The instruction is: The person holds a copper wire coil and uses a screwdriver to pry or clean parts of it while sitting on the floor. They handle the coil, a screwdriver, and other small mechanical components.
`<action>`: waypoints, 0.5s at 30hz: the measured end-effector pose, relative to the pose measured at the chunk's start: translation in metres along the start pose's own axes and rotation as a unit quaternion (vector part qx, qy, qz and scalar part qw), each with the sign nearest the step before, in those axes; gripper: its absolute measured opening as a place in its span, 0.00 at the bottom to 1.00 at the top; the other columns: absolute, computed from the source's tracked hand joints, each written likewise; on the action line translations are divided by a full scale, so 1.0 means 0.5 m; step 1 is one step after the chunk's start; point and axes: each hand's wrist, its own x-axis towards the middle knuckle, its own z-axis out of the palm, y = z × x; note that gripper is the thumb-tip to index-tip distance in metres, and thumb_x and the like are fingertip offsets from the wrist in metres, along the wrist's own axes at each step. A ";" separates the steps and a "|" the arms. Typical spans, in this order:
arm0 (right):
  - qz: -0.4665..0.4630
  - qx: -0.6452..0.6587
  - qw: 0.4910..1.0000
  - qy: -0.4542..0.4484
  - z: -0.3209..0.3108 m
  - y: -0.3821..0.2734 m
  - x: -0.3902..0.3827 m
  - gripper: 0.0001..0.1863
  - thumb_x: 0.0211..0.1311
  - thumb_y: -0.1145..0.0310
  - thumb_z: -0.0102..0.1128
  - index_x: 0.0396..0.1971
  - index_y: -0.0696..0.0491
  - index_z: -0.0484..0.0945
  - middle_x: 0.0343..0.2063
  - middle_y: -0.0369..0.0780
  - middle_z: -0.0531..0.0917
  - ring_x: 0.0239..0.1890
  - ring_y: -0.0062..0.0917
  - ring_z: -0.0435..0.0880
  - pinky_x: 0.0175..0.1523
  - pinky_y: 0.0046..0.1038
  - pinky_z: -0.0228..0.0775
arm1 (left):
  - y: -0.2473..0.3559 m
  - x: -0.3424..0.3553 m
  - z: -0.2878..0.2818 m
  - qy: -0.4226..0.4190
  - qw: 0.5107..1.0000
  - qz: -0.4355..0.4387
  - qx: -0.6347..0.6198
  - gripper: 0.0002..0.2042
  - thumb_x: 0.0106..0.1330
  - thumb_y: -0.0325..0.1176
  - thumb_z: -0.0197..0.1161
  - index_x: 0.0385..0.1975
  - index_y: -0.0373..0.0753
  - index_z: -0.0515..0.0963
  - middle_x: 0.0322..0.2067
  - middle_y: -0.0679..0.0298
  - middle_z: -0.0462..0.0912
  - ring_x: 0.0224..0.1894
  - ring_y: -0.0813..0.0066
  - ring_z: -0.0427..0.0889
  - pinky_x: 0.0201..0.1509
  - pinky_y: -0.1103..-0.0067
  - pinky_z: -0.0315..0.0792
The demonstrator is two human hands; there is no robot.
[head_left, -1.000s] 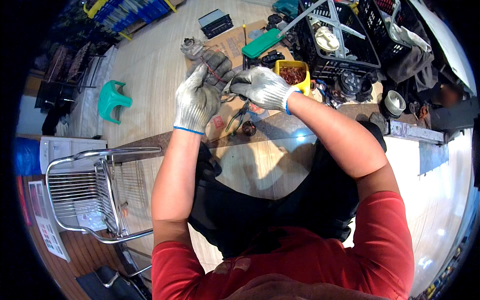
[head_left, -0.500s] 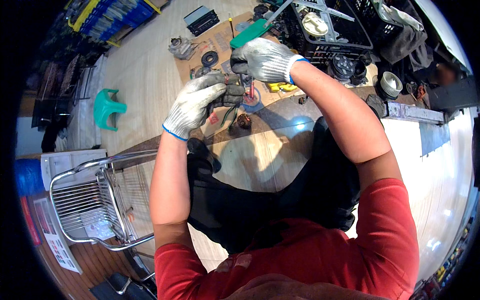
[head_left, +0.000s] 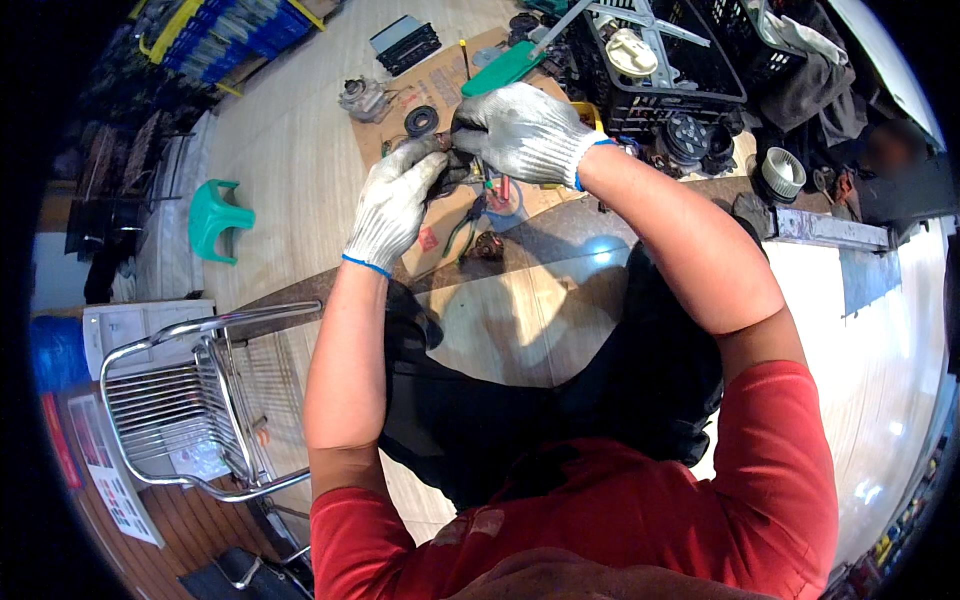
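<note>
Both my hands wear white knit gloves with dark grey palms and blue cuffs. My left hand [head_left: 390,205] is closed, its fingertips pinched around a small coppery-brown part [head_left: 444,143] that the gloves mostly cover. Right beside it, my right hand [head_left: 528,135] bends over from the right with its fingers closed; what they grip is hidden. Under the hands lies a cardboard sheet [head_left: 445,92]. Close below them are a red-handled tool [head_left: 503,188], a green-handled tool [head_left: 462,232] and a coppery round motor part [head_left: 487,247].
A black ring [head_left: 421,121] and a grey metal part [head_left: 363,98] lie on the cardboard's left. Black crates [head_left: 690,105] stand at the far right, near a white fan wheel [head_left: 783,172]. Leftward are a green stool [head_left: 218,220] and a metal-framed chair [head_left: 175,420].
My left hand has shifted slightly right and turned, its fingers now more upright and closer to the right hand. My right hand has lowered a little. The yellow thing beneath it appears differently exposed.
</note>
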 end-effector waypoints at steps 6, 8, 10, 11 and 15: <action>-0.017 0.035 0.999 0.018 0.042 0.002 0.000 0.17 0.64 0.55 0.57 0.37 0.54 0.83 0.35 0.48 0.84 0.40 0.44 0.84 0.44 0.40 0.76 | 0.011 0.001 0.020 0.050 0.985 0.014 -0.164 0.19 0.73 0.31 0.55 0.59 0.27 0.70 0.44 0.55 0.82 0.39 0.70 0.81 0.41 0.77 0.76; 0.006 0.049 0.999 0.016 0.045 -0.011 0.002 0.17 0.64 0.55 0.57 0.36 0.54 0.83 0.34 0.48 0.84 0.38 0.41 0.84 0.43 0.38 0.76 | 0.012 -0.001 0.025 0.065 0.973 0.034 -0.220 0.18 0.73 0.31 0.54 0.58 0.27 0.70 0.43 0.54 0.81 0.37 0.70 0.81 0.38 0.78 0.75; 0.039 0.078 0.996 -0.007 0.033 -0.032 -0.006 0.16 0.64 0.55 0.57 0.37 0.54 0.83 0.33 0.48 0.85 0.38 0.41 0.84 0.42 0.38 0.76 | 0.028 -0.009 0.031 0.069 0.957 0.036 -0.279 0.18 0.74 0.29 0.52 0.59 0.28 0.69 0.48 0.51 0.80 0.47 0.65 0.81 0.51 0.75 0.75; 0.055 0.092 0.994 -0.019 0.027 -0.039 -0.009 0.16 0.64 0.56 0.57 0.37 0.53 0.83 0.33 0.48 0.85 0.37 0.41 0.84 0.42 0.38 0.76 | 0.035 -0.011 0.032 0.069 0.948 0.037 -0.309 0.18 0.74 0.28 0.51 0.60 0.28 0.69 0.51 0.49 0.80 0.52 0.63 0.81 0.58 0.73 0.75; -0.012 0.065 0.998 0.022 0.072 -0.020 -0.009 0.15 0.64 0.57 0.56 0.38 0.53 0.84 0.33 0.47 0.85 0.37 0.40 0.85 0.41 0.38 0.75 | 0.019 0.009 0.020 0.040 0.900 0.068 -0.429 0.18 0.74 0.27 0.48 0.61 0.27 0.65 0.54 0.44 0.76 0.55 0.51 0.78 0.60 0.62 0.74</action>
